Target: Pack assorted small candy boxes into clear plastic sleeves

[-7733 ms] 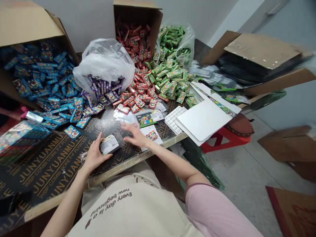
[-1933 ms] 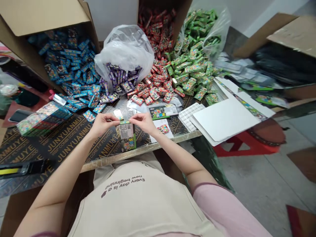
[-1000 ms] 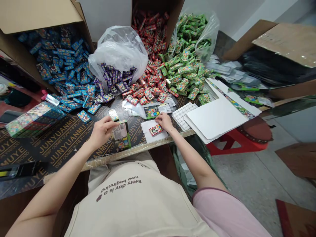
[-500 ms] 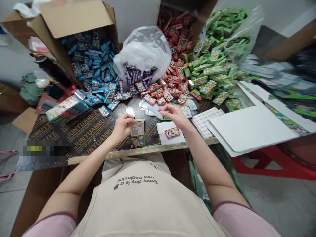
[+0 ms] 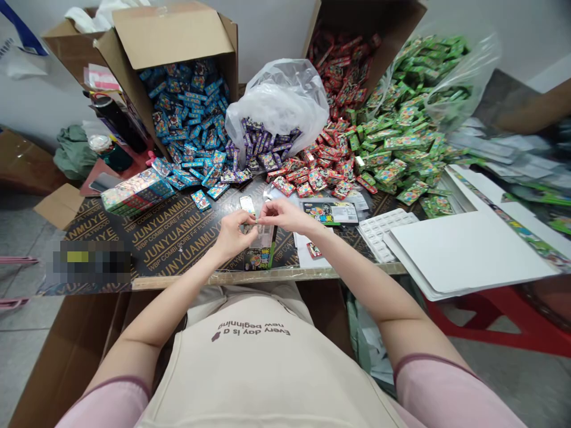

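Observation:
Just above a small black and green printed box (image 5: 260,257), the fingertips of both my hands meet. My left hand (image 5: 235,236) is closed in a pinch at the box's upper end, thumb and forefinger together. From the other side, my right hand (image 5: 285,215) pinches at the same spot. Whatever lies between the fingertips is too small to make out. The box has a pale, see-through looking upper part, partly covered by my left hand. Right of it, a red packet (image 5: 313,249) on white paper (image 5: 303,257) is half hidden by my right forearm.
Blue packets (image 5: 191,113), purple packets (image 5: 267,142), red packets (image 5: 325,157) and green packets (image 5: 401,142) are heaped along the back. A long printed box (image 5: 138,193) lies left. To the right are a white gridded sheet (image 5: 386,235), white boards (image 5: 468,249) and a dark labelled package (image 5: 328,213).
My right hand has moved left and closed, its fingertips now meeting those of my left hand over the box. The dark labelled package shows more fully. The view has shifted slightly.

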Available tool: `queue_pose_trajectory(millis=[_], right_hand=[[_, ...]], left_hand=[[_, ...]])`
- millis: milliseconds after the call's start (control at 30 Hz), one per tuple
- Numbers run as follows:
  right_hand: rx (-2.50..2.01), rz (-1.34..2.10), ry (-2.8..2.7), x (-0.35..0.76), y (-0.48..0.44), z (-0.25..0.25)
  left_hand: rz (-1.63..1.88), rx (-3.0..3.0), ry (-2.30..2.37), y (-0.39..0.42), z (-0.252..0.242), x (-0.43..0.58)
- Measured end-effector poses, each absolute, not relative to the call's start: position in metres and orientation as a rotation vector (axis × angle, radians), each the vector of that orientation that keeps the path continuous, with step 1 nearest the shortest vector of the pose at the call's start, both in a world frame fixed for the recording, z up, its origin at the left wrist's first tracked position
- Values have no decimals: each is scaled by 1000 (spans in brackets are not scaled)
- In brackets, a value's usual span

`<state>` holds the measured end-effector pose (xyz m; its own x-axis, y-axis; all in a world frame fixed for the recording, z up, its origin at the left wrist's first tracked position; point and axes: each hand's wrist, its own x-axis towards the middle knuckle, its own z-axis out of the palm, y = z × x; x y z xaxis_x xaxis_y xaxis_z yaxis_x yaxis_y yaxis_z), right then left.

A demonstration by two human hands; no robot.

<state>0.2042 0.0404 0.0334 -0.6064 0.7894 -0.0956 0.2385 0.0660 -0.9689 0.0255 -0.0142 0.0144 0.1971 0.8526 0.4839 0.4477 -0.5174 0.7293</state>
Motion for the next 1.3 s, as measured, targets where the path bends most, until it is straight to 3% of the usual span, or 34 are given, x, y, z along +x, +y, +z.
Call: queue_pose_trajectory(millis=[333, 567, 667, 833, 933, 1133, 1233, 1300], right_hand=[[-1055, 1717, -1819, 205, 50, 31], [-1248, 1602, -1316, 194, 27, 1], [-1328, 1320, -1339, 224, 22, -19], [-1924, 397, -1634, 341, 14, -58], [-2111, 353, -1713, 390, 9, -82], [-1981, 427, -1777, 395, 10, -107], [-1903, 453, -1789, 392, 8, -107], [-1871, 475, -1776, 394, 5, -106]], left_hand=[[1287, 2087, 1273, -15, 2, 28], [1091, 2318, 1257, -19, 3, 31], [1086, 2337, 1308, -13, 1, 10], [1032, 2339, 1545, 8, -27, -58], [779, 2558, 1299, 11, -46, -63], [-210, 2589, 994, 9, -54, 0], [-279, 2519, 984, 15, -47, 13], [-149, 2415, 982, 21, -37, 11]])
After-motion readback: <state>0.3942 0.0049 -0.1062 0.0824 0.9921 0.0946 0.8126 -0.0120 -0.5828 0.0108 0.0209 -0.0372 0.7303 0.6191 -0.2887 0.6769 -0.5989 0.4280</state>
